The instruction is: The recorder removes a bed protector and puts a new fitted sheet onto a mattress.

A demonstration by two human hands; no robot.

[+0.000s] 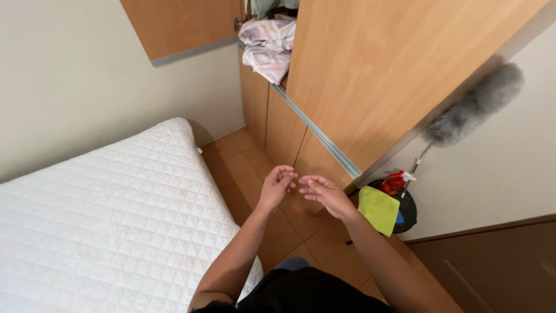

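Note:
Both of my hands hang in front of me over the tiled floor (pixel 243 168), fingertips almost touching. My left hand (pixel 277 186) has its fingers curled loosely with nothing visible in it. My right hand (pixel 325 194) is spread, fingers apart and pointing left, empty. Straight ahead stands a wooden wardrobe (pixel 370 75) with one door (pixel 179 26) swung open. Folded pinkish-white cloth (pixel 267 45) lies on a shelf inside, well above and beyond my hands.
A white quilted mattress (pixel 110 214) fills the left. To the right of my right hand stands a black bucket (pixel 408 211) with a yellow-green cloth (pixel 379 208), a red item and a grey feather duster (pixel 475 107) leaning on the wall.

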